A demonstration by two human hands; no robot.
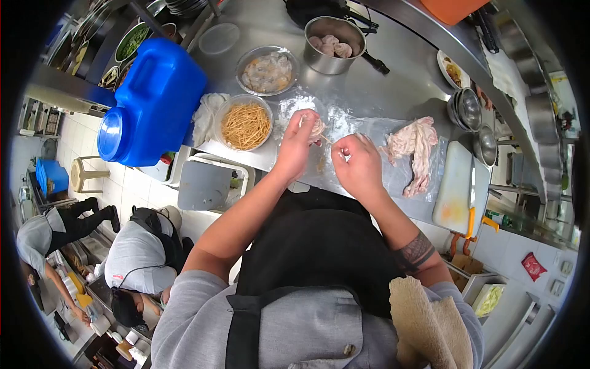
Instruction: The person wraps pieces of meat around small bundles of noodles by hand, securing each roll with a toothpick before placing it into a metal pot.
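My left hand is closed round a pale raw meat ball above the floured steel counter. My right hand is pinched on one end of a thin toothpick, whose other end meets the meat. To the right, strips of raw pale meat lie on a clear plastic sheet. A round tub of toothpicks stands to the left of my hands. Behind it sits a bowl of greyish raw filling. A steel pot holds several similar meat balls.
A large blue jug stands at the left beside a crumpled white cloth. On the right are a white cutting board, a yellow-handled knife and stacked metal bowls. Two people work at the lower left.
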